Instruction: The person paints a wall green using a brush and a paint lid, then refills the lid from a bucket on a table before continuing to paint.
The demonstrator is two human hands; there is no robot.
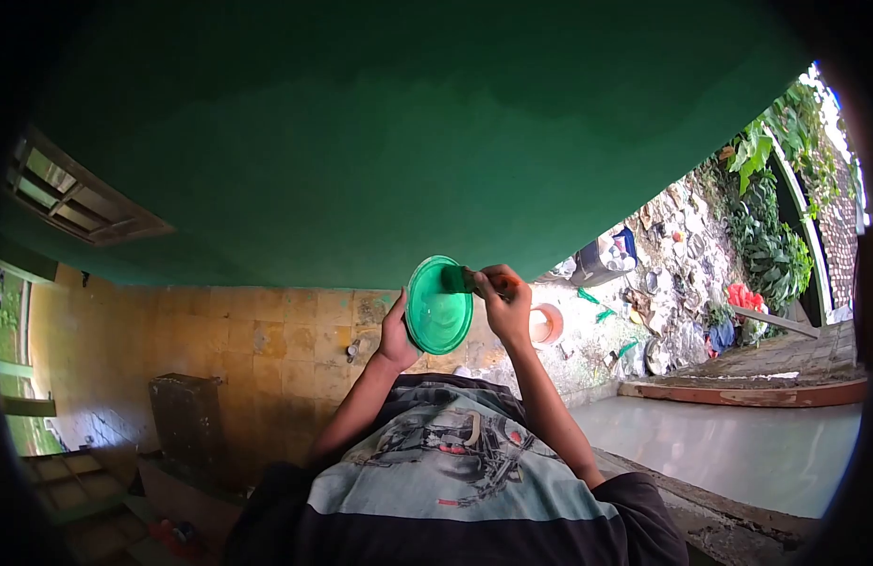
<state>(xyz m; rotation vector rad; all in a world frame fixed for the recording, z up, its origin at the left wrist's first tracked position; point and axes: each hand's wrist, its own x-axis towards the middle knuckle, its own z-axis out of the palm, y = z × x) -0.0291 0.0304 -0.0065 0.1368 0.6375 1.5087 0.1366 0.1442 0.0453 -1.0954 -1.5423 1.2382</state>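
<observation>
A round green container (439,321) with paint inside is tilted toward the camera, close to the green wall (380,179). My left hand (396,332) grips its left edge, with the fingers partly hidden behind it. In my right hand (504,300) is a paintbrush (455,278), held by its orange handle. The green-coated bristles are at the upper right part of the container, against or just over its inner surface; contact is hard to tell.
A window frame (83,193) is set in the wall at left. Below it stands a dark box-like object (186,415) on the tiled floor (285,325). To the right are a whitish bucket (544,324), a bin (602,259), scattered rubbish, plants (776,236) and a ledge (748,392).
</observation>
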